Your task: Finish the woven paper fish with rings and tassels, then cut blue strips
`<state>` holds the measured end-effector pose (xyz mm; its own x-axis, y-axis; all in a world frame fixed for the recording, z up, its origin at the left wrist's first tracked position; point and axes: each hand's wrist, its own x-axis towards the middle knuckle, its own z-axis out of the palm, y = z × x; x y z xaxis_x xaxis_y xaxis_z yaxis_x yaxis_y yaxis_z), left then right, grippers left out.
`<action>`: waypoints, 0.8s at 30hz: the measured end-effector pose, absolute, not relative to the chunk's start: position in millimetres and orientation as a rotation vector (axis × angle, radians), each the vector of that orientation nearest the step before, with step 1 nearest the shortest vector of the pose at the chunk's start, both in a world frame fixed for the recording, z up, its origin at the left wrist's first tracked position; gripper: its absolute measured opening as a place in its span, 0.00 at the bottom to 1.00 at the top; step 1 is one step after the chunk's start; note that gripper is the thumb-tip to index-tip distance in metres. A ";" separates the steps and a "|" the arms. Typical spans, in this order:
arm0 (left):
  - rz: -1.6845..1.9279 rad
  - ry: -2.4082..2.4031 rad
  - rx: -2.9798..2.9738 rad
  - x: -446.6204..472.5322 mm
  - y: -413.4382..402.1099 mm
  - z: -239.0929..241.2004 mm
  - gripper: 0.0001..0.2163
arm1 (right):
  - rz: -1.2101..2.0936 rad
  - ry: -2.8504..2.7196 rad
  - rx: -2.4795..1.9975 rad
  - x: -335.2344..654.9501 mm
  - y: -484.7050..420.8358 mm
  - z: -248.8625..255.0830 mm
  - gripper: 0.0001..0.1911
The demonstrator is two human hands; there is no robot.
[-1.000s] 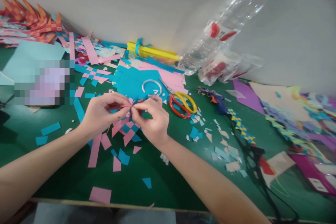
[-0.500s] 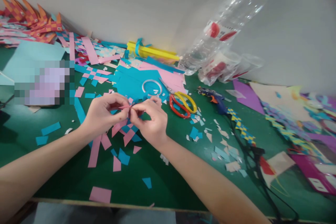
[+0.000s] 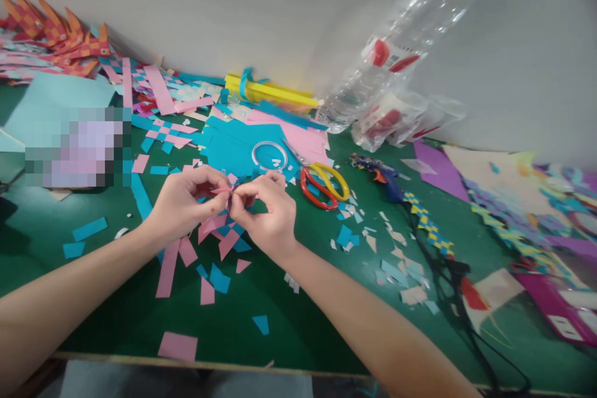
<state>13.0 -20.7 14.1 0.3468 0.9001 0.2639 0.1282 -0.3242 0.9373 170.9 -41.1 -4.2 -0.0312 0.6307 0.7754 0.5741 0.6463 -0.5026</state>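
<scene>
Pinched between the fingertips of my left hand [image 3: 189, 199] is a small folded pink paper piece [image 3: 222, 189]. My right hand [image 3: 267, 208] meets it there, thumb and forefinger closed on the same paper, with a bit of dark blue showing between the hands. How the paper is folded inside my fingers is hidden. Below the hands lie pink and blue paper strips [image 3: 227, 242], several of them crossing. A blue paper sheet [image 3: 228, 143] is just beyond my fingers, with a clear ring [image 3: 254, 152] on top. Right of it rest scissors with red and yellow handles [image 3: 332, 183].
A tall plastic bottle [image 3: 396, 43] stands at the back beside bagged cups [image 3: 387, 121]. A dark blue glue gun [image 3: 387, 180] with a cable lies at right. Orange woven paper shapes [image 3: 56, 31] are piled back left. Paper scraps [image 3: 401, 273] litter the green table [image 3: 326, 323].
Almost nothing differs. Both hands stay in the same place with the paper pinched between them; the right hand has shifted very slightly left.
</scene>
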 end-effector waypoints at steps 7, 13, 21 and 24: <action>1.057 0.941 1.679 13.7 -19.8 14.9 0.02 | 0.118 -1.712 -1.019 171.6 -42.4 -3.2 0.09; 1.066 0.957 1.637 15.1 -20.7 15.9 0.03 | 0.178 -1.717 -0.999 173.0 -43.7 -0.4 0.09; 1.059 0.969 1.630 12.9 -19.2 13.3 0.05 | 0.216 -1.718 -1.001 172.6 -43.3 -1.7 0.09; 1.057 0.972 1.664 12.8 -19.4 13.1 0.05 | 0.194 -1.699 -1.001 171.8 -43.5 -1.4 0.08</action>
